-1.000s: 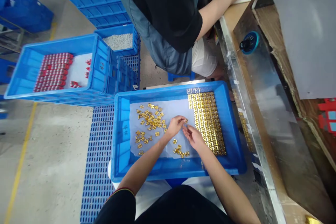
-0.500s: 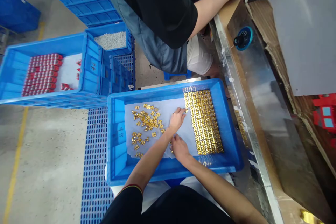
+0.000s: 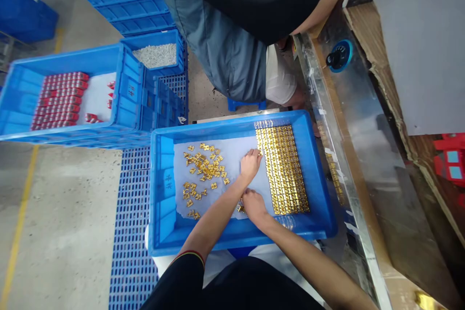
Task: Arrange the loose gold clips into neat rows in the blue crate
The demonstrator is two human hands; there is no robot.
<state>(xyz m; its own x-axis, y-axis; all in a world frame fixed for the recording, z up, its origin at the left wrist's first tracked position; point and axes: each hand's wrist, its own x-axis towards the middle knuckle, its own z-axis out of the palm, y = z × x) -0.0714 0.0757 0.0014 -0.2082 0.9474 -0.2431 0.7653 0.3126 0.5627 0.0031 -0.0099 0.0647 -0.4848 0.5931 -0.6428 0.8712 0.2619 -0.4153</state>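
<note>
Concrete floor (image 3: 72, 213) beyond blue crate (image 3: 165, 206); left hand (image 3: 250, 164) pinches gold fitting (image 3: 260, 153) beside grid (image 3: 285, 169); right hand (image 3: 255, 205) bunched at loose fittings (image 3: 240, 208), grip unclear.

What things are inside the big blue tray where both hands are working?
Inside the tray: white paper, loose gold pieces on it, and packed gold rows toward the right. Whatever lies beneath the left hand and right hand is covered.

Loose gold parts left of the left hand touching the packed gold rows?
Apart. Head view: a bare strip of white sheet separates the loose gold parts from the packed gold rows.
</note>
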